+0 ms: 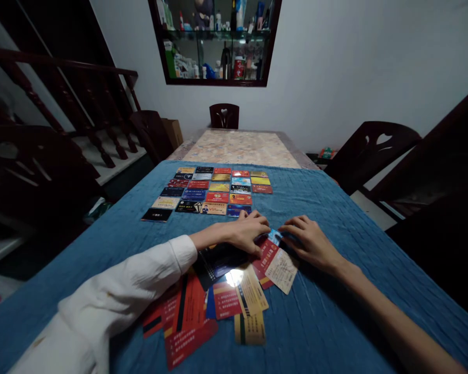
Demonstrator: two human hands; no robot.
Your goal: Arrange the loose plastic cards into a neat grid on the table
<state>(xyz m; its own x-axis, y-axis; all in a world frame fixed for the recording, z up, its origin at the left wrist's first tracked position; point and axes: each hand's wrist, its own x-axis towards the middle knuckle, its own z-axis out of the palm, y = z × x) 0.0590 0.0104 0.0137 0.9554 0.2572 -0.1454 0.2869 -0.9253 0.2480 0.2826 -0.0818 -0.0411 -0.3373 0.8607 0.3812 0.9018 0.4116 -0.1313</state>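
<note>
Left hand (249,232) and right hand (308,241), fingers bent, flank a blue card (275,236) at the far edge of the pile (228,301); can't tell whether either grips it! Pile sprawls across the cloth (101,244), and beyond, other cards (217,197) sit in rows.

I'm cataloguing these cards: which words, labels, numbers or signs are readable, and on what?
"VIP": on the tan card, nearest in its column.
Other laid-out cards: print too small to read.
Loose cards: print too blurred.
Red container in the cabinet: label too small.
</note>
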